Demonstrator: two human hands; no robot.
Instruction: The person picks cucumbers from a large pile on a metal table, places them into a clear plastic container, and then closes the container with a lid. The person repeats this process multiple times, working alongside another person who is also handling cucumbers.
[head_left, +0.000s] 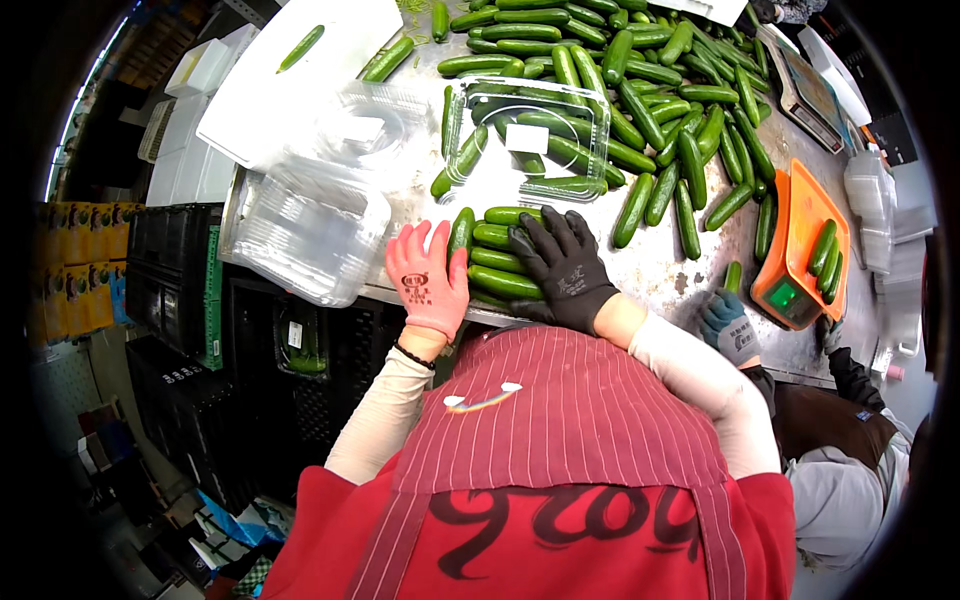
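Observation:
Several green cucumbers (501, 260) lie stacked crosswise at the table's near edge, between my hands. My left hand (425, 277), in a pink glove, is at their left side, its thumb against a lengthwise cucumber (462, 226); whether it grips that one is unclear. Over the right ends of the row, my right hand (564, 270) in a black glove curls its fingers and thumb around them. Just beyond stands a clear plastic clamshell lid (527, 138) with a white label, cucumbers showing through it. Any tray under the row is hidden.
Loose cucumbers (645, 82) heap across the metal table (675, 289). Nested clear containers (311, 232) sit left, near a white board (300, 82) bearing one cucumber. At right, another person's gloved hand (729, 326) touches a cucumber beside an orange scale (802, 240). Black crates (176, 277) stand below left.

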